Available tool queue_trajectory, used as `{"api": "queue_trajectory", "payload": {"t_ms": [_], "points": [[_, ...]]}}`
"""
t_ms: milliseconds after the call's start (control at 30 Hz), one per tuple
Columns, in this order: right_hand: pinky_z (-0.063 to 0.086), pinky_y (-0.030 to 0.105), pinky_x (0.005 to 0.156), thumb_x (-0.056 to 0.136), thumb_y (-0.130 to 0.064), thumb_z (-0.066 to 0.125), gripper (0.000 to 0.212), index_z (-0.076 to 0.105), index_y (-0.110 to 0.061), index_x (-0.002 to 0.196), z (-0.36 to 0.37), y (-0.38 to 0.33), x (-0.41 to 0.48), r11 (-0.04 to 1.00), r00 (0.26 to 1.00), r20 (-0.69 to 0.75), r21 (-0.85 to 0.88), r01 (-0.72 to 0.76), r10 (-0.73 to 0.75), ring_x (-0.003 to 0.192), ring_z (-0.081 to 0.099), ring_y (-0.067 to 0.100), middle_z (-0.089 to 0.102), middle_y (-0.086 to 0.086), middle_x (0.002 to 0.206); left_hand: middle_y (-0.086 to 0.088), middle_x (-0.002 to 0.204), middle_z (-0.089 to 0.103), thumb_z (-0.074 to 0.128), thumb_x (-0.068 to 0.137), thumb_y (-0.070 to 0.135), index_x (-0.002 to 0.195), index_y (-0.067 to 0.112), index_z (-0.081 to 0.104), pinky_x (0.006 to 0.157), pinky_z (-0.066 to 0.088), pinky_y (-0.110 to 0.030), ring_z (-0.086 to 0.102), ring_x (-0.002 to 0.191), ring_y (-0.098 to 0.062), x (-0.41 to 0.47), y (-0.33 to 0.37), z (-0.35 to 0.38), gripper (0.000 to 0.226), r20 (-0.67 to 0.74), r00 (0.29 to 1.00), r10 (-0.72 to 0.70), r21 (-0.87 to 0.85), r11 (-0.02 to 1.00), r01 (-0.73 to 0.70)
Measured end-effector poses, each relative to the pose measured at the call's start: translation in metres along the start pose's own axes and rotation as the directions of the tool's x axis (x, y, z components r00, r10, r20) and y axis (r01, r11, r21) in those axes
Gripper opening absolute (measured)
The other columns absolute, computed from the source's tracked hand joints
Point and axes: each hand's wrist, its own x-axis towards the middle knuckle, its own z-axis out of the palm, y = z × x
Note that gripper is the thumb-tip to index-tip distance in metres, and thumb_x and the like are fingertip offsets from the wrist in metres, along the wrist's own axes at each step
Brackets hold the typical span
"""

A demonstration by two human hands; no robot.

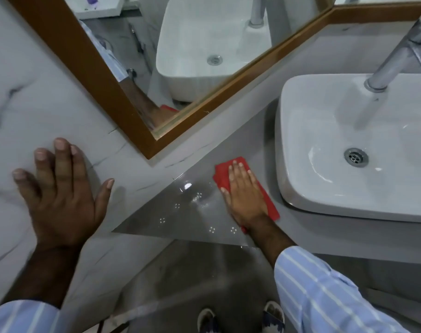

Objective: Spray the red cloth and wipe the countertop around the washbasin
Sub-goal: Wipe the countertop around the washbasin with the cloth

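Observation:
The red cloth lies flat on the glossy grey countertop, just left of the white washbasin. My right hand presses palm-down on the cloth with fingers straight and close together. My left hand rests flat against the white marbled wall on the left, fingers spread, holding nothing. No spray bottle shows on the counter.
A wood-framed mirror stands behind the counter and reflects the basin. A chrome tap rises at the basin's back right. Below the counter's front edge are the grey floor and my feet.

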Motion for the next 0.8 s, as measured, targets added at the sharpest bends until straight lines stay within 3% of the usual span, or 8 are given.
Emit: {"api": "queue_trajectory", "payload": {"t_ms": [67, 200, 267, 367, 467, 567, 700, 800], "points": [[0.01, 0.046, 0.132, 0.11, -0.051, 0.02, 0.072, 0.009, -0.005, 0.165, 0.003, -0.01, -0.015, 0.982, 0.981, 0.047, -0.03, 0.187, -0.186, 0.162, 0.006, 0.028, 0.011, 0.014, 0.175, -0.013, 0.176, -0.009, 0.041, 0.108, 0.052, 0.166, -0.001, 0.01, 0.118, 0.027, -0.076, -0.011, 0.163, -0.033, 0.002, -0.001, 0.0, 0.085, -0.212, 0.977, 0.024, 0.015, 1.0, -0.021], [0.006, 0.042, 0.132, 0.109, -0.057, 0.023, 0.073, 0.011, -0.014, 0.166, 0.003, 0.01, -0.024, 0.85, 0.843, 0.154, -0.029, 0.526, -0.516, 0.162, 0.004, 0.02, 0.008, 0.006, 0.175, -0.011, 0.177, -0.007, 0.042, 0.104, 0.057, 0.166, 0.001, 0.015, 0.132, -0.012, -0.052, -0.012, 0.163, -0.028, 0.005, -0.003, 0.006, 0.088, -0.329, 0.941, 0.074, 0.128, 0.991, -0.033], [0.006, 0.04, 0.132, 0.109, -0.057, 0.023, 0.072, 0.01, -0.016, 0.167, 0.001, 0.018, -0.015, 0.894, 0.889, 0.116, -0.014, 0.447, -0.443, 0.162, 0.003, 0.018, 0.006, 0.003, 0.175, -0.01, 0.177, -0.009, 0.041, 0.104, 0.058, 0.166, 0.0, 0.015, 0.131, -0.018, -0.048, -0.013, 0.163, -0.028, 0.003, -0.005, 0.007, 0.089, -0.353, 0.931, 0.098, 0.182, 0.983, -0.035], [0.004, 0.041, 0.132, 0.11, -0.053, 0.02, 0.071, 0.007, -0.013, 0.166, 0.004, -0.002, 0.002, 0.99, 0.989, 0.033, 0.001, 0.141, -0.141, 0.162, 0.002, 0.022, 0.003, 0.004, 0.175, -0.01, 0.176, -0.012, 0.04, 0.105, 0.058, 0.166, 0.001, 0.014, 0.13, -0.018, -0.049, -0.015, 0.163, -0.028, 0.004, -0.004, 0.007, 0.088, -0.357, 0.929, 0.102, 0.221, 0.975, -0.022], [0.01, 0.046, 0.132, 0.11, -0.053, 0.014, 0.072, 0.005, -0.009, 0.166, 0.006, -0.045, 0.013, 0.999, 1.0, 0.006, 0.039, -0.016, 0.016, 0.162, 0.001, 0.027, 0.005, 0.008, 0.176, -0.009, 0.176, -0.015, 0.04, 0.105, 0.058, 0.166, 0.002, 0.012, 0.13, -0.017, -0.049, -0.018, 0.162, -0.027, 0.003, -0.001, 0.009, 0.087, -0.373, 0.924, 0.084, 0.209, 0.978, -0.005], [0.008, 0.043, 0.132, 0.109, -0.053, 0.027, 0.073, 0.014, -0.01, 0.165, 0.01, -0.082, 0.005, 0.989, 0.991, 0.013, 0.062, 0.133, -0.134, 0.161, 0.012, 0.028, 0.015, 0.009, 0.174, -0.009, 0.176, -0.015, 0.039, 0.106, 0.058, 0.166, 0.002, 0.011, 0.13, -0.016, -0.049, -0.018, 0.162, -0.027, 0.004, -0.002, 0.009, 0.087, -0.389, 0.918, 0.082, 0.206, 0.978, 0.0], [0.001, 0.035, 0.126, 0.107, -0.053, 0.038, 0.07, 0.024, -0.015, 0.164, 0.016, -0.076, -0.016, 0.886, 0.886, 0.038, 0.02, 0.462, -0.463, 0.16, 0.019, 0.021, 0.027, 0.005, 0.172, -0.011, 0.176, -0.013, 0.04, 0.105, 0.059, 0.166, 0.002, 0.013, 0.131, -0.015, -0.049, -0.016, 0.163, -0.028, 0.005, -0.005, 0.01, 0.088, -0.411, 0.906, 0.098, 0.213, 0.977, -0.01], [0.017, 0.046, 0.132, 0.109, -0.053, 0.032, 0.071, 0.017, -0.014, 0.166, 0.013, -0.05, -0.003, 0.952, 0.953, 0.019, 0.053, 0.301, -0.302, 0.161, 0.01, 0.022, 0.018, 0.007, 0.174, -0.011, 0.176, -0.011, 0.041, 0.104, 0.059, 0.166, 0.002, 0.016, 0.131, -0.014, -0.05, -0.014, 0.163, -0.029, 0.005, -0.005, 0.015, 0.088, -0.437, 0.892, 0.12, 0.233, 0.972, -0.017]]}}
